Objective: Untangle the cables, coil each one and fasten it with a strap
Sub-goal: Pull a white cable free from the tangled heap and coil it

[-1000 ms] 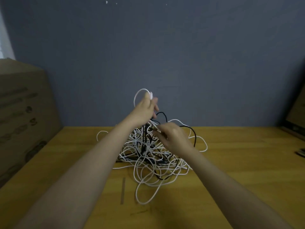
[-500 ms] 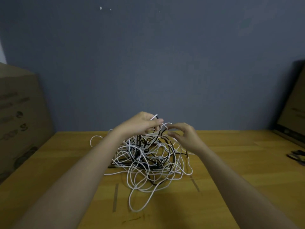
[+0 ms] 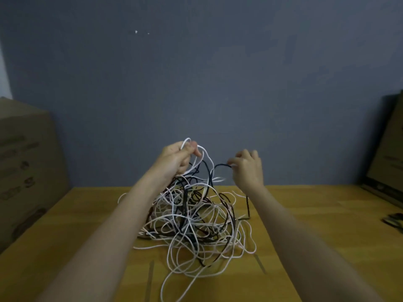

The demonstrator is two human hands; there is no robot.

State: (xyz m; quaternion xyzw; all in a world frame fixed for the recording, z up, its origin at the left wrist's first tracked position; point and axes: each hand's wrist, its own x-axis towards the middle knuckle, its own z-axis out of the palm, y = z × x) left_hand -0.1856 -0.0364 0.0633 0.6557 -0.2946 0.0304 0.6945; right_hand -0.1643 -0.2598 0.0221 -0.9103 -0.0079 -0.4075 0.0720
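A tangle of white and black cables (image 3: 192, 221) sits mid-tabletop, its lower loops spilling toward you and its top drawn up into a loose peak by your two raised hands. Your left hand (image 3: 176, 159) is held above the heap, fingers (image 3: 194, 149) closed around a white cable (image 3: 201, 158) that arcs over the knuckles and drops back into the pile. Your right hand (image 3: 247, 168) is lifted at about the same height, just apart from the left, thumb and forefinger pinching a black cable (image 3: 220, 165) whose strand curves down and left into the heap. Both forearms reach in from the near edge, flanking the pile. The wooden tabletop (image 3: 316, 214) lies bare to either side of the cables. A cardboard box (image 3: 26, 166) bounds the left edge; a dark leaning panel (image 3: 386, 153) and small dark straps (image 3: 394, 221) mark the right. A grey wall (image 3: 207, 83) closes the back.
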